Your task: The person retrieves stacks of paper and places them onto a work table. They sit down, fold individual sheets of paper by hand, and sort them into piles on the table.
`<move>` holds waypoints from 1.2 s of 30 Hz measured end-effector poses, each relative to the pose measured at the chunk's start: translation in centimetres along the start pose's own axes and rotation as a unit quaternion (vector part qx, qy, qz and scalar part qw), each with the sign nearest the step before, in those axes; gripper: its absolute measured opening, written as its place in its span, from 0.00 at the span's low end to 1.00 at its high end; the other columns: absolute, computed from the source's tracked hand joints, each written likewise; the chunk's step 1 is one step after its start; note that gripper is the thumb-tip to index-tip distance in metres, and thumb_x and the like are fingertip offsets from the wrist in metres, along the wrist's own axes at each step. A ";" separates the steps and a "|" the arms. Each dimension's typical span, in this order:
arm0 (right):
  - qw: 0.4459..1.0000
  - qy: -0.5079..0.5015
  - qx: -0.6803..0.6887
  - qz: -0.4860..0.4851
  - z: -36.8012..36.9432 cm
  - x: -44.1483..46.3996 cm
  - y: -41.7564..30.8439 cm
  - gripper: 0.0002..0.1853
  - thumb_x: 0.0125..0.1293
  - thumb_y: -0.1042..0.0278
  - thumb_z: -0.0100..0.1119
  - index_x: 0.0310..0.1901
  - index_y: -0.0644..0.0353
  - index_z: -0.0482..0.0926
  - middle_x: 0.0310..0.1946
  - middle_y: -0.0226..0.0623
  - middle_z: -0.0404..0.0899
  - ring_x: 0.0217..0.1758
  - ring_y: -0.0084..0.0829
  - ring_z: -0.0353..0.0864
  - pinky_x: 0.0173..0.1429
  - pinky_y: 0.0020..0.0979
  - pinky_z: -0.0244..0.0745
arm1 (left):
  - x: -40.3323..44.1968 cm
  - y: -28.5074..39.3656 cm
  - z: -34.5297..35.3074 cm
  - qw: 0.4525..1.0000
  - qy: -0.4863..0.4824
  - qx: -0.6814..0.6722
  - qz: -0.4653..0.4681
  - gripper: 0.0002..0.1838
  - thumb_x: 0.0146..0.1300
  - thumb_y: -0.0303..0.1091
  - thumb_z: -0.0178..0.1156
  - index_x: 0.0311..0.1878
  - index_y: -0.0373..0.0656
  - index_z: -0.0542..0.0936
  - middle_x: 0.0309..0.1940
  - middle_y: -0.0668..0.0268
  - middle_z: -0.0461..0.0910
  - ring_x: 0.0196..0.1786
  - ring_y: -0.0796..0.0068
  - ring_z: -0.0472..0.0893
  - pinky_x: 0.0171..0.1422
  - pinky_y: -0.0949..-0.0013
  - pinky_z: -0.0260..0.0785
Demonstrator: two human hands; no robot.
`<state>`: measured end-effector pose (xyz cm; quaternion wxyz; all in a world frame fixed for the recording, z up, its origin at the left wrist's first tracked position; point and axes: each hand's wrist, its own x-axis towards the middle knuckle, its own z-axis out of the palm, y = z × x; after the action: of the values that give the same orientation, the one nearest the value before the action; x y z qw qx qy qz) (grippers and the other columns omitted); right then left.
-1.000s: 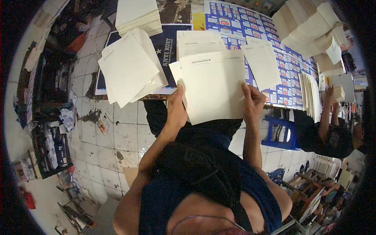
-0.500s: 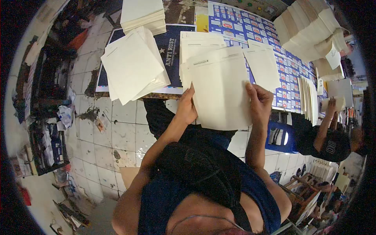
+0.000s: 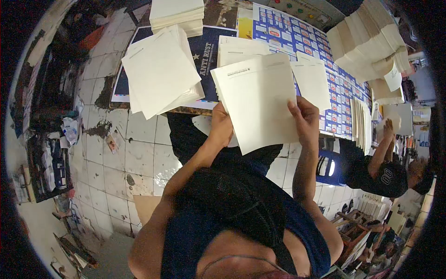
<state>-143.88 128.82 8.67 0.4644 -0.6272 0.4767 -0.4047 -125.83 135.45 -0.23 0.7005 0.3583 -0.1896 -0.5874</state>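
A cream printed sheet of paper (image 3: pixel 260 102), perhaps with more sheets under it, is held tilted over the table's front edge. My right hand (image 3: pixel 305 122) pinches its right side, thumb on top and fingers behind. At its left edge my left hand (image 3: pixel 222 126) is closed, its fingertips partly hidden by the paper. Just behind lies another paper stack (image 3: pixel 241 45), mostly covered by the held sheet. To the right, more printed sheets (image 3: pixel 312 83) rest on the table. A thick, fanned stack of paper (image 3: pixel 162 69) stands left of my hands.
Another paper stack (image 3: pixel 176 16) sits at the back left. Dark "ANTI RUST" (image 3: pixel 206 58) and blue patterned printed sheets (image 3: pixel 297 35) cover the tabletop. Tall paper piles (image 3: pixel 367 39) rise at the right. Beyond a blue crate (image 3: pixel 331 165), a co-worker (image 3: pixel 390 179) handles paper.
The held sheet has turned, its lower edge now slanting and its top left corner further left. My left hand's fingers have curled in at the edge. The co-worker's hands have shifted slightly.
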 end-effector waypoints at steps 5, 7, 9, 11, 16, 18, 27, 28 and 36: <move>0.999 -0.026 -0.004 0.036 -0.5 0.0 1.3 0.13 0.67 0.65 0.59 0.34 0.69 0.82 0.24 0.24 0.76 0.29 0.14 0.70 0.34 0.18 0.64 | -0.6 1.9 1.6 0.995 0.051 0.088 0.004 0.11 0.61 0.22 0.59 0.48 0.35 0.78 0.39 0.64 0.83 0.37 0.81 0.81 0.41 0.74 0.75; 0.999 -0.008 -0.011 0.030 -0.3 -0.4 2.0 0.13 0.67 0.65 0.59 0.35 0.68 0.82 0.23 0.21 0.74 0.27 0.13 0.66 0.30 0.17 0.59 | 0.2 0.2 0.4 0.993 0.047 0.107 0.006 0.12 0.60 0.22 0.60 0.47 0.35 0.78 0.38 0.65 0.83 0.37 0.81 0.80 0.42 0.74 0.74; 1.000 0.006 0.003 0.029 -0.1 -0.6 1.2 0.13 0.67 0.64 0.59 0.35 0.68 0.82 0.24 0.21 0.74 0.27 0.13 0.66 0.30 0.18 0.59 | 0.2 0.3 0.6 0.994 0.037 0.098 0.011 0.12 0.59 0.22 0.60 0.47 0.35 0.78 0.38 0.66 0.83 0.37 0.81 0.80 0.43 0.74 0.74; 1.000 0.005 0.003 0.029 -0.2 -0.7 1.5 0.13 0.67 0.64 0.59 0.36 0.68 0.83 0.24 0.22 0.75 0.28 0.14 0.67 0.31 0.18 0.60 | -0.5 0.6 1.2 0.998 0.018 0.059 0.016 0.12 0.59 0.22 0.61 0.47 0.35 0.78 0.38 0.66 0.83 0.37 0.82 0.80 0.42 0.75 0.74; 0.999 0.010 0.015 0.031 -0.7 -0.5 2.2 0.13 0.66 0.64 0.60 0.38 0.69 0.82 0.28 0.25 0.78 0.29 0.15 0.71 0.34 0.21 0.66 | -0.4 1.1 1.4 0.994 0.035 0.096 0.029 0.11 0.59 0.22 0.61 0.46 0.36 0.78 0.38 0.66 0.83 0.37 0.82 0.80 0.42 0.75 0.74; 0.999 -0.017 0.031 0.020 -0.1 -0.6 2.6 0.14 0.65 0.64 0.61 0.43 0.69 0.80 0.30 0.28 0.78 0.31 0.16 0.72 0.35 0.22 0.67 | -0.5 1.0 1.3 0.993 0.039 0.104 0.033 0.12 0.59 0.22 0.61 0.47 0.36 0.78 0.38 0.67 0.83 0.37 0.81 0.80 0.42 0.75 0.75; 0.992 -0.092 0.043 0.072 -0.9 -1.3 3.8 0.24 0.67 0.70 0.56 0.62 0.67 0.65 0.41 0.42 0.80 0.45 0.25 0.76 0.52 0.27 0.70 | -0.7 1.9 2.3 0.987 0.062 -0.146 0.020 0.21 0.74 0.41 0.42 0.60 0.34 0.67 0.51 0.60 0.76 0.52 0.69 0.77 0.52 0.67 0.74; 0.993 -0.089 0.045 0.068 -1.0 -1.3 3.3 0.24 0.68 0.71 0.55 0.63 0.66 0.64 0.42 0.44 0.80 0.47 0.27 0.76 0.55 0.27 0.70 | -0.5 1.5 2.0 0.993 0.050 -0.106 0.028 0.23 0.74 0.43 0.39 0.62 0.35 0.66 0.52 0.60 0.75 0.54 0.69 0.75 0.54 0.66 0.72; 0.957 -0.227 -0.160 -0.084 -6.3 1.0 -3.9 0.21 0.63 0.76 0.56 0.59 0.62 0.73 0.45 0.50 0.81 0.44 0.37 0.83 0.51 0.33 0.76 | -2.6 7.7 3.3 0.762 0.038 0.454 0.461 0.29 0.62 0.34 0.60 0.64 0.36 0.63 0.54 0.52 0.72 0.61 0.57 0.69 0.64 0.57 0.62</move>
<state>-148.80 127.10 14.07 0.4187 -0.8064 0.3623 -0.2077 -123.39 137.39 8.01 0.6490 0.5255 -0.5495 -0.0252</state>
